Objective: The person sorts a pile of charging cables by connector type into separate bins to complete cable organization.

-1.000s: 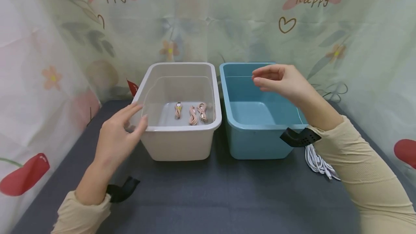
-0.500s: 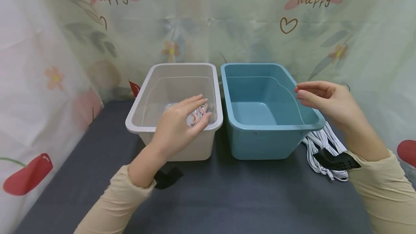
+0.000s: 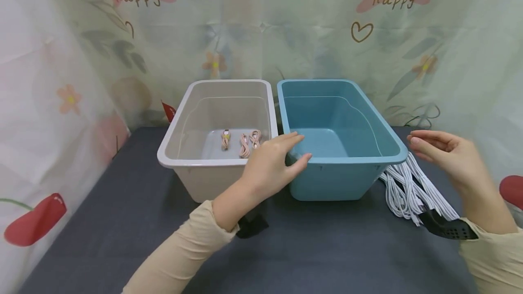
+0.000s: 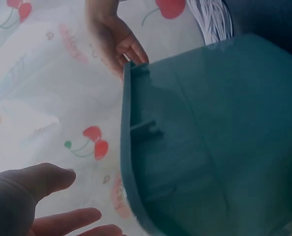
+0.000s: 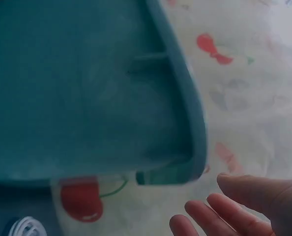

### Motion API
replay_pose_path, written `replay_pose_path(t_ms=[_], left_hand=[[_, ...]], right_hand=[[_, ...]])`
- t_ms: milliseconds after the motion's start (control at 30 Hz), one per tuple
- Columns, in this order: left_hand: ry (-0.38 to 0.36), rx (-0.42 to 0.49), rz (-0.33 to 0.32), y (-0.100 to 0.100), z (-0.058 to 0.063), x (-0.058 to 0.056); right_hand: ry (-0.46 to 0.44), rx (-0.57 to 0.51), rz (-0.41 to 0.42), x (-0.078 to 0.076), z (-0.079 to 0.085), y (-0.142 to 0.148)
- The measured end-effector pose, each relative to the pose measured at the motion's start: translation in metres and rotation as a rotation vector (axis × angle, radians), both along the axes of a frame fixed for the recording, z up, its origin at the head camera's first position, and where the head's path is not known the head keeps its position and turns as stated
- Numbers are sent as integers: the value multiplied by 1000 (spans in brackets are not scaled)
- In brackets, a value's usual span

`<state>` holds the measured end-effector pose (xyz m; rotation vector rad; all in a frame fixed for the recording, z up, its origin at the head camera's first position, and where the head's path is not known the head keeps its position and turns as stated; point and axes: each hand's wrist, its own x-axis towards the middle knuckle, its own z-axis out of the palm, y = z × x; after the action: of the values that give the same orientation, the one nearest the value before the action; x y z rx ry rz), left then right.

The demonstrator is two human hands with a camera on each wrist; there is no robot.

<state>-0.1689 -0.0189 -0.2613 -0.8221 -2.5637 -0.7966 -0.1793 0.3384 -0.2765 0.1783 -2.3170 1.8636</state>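
Note:
My left hand [image 3: 269, 164] hovers over the gap between the beige bin [image 3: 216, 180] and the blue bin [image 3: 328, 180], thumb and fingers spread, holding nothing. To the right of the blue bin, my right hand [image 3: 455, 158] is raised with its fingers loosely bent and nothing between them. Bundled white cables [image 3: 404, 189] lie on the table just below and left of it. Three tied pink cables, among them one with a yellow band [image 3: 225, 139], rest on the beige bin's floor. The right wrist view has the right hand [image 5: 239, 206] near the blue bin's corner.
Both bins stand side by side on a dark tablecloth [image 3: 306, 248]. A printed curtain [image 3: 261, 26] hangs behind and at the sides. No contents show inside the visible part of the blue bin.
My left hand has swung right, from the beige bin's left side across its front to the blue bin. My right hand has moved from over the blue bin to the right and down toward the white cables.

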Motion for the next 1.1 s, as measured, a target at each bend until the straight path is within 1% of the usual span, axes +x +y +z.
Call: replay_pose_path(t_ms=[100, 167, 233, 333, 433, 533, 667, 800, 900, 1100], left_hand=[[-31, -18, -3, 6, -3, 1], [-46, -18, 3, 10, -6, 2], [-53, -15, 12, 12, -9, 2], [-51, -16, 26, 13, -12, 3], [-45, -18, 37, 14, -14, 3], [-24, -18, 44, 14, -16, 2], [1, -7, 48, 14, -20, 1], [3, 14, 52, 14, -22, 0], [7, 24, 52, 15, -24, 0], [28, 25, 49, 15, -25, -1]], right_hand=[[-63, 83, -41, 1, -11, 10], [-103, 176, -81, 2, -17, 16], [-132, 234, -93, 2, -24, 22], [-168, 288, -85, 2, -34, 32], [-233, 386, -78, 2, -44, 42], [-313, 507, -74, 1, -54, 52], [-386, 612, -74, -1, -65, 63], [-406, 676, -61, -2, -75, 68], [-399, 704, -53, -3, -81, 69], [-377, 777, -52, -4, -83, 69]])
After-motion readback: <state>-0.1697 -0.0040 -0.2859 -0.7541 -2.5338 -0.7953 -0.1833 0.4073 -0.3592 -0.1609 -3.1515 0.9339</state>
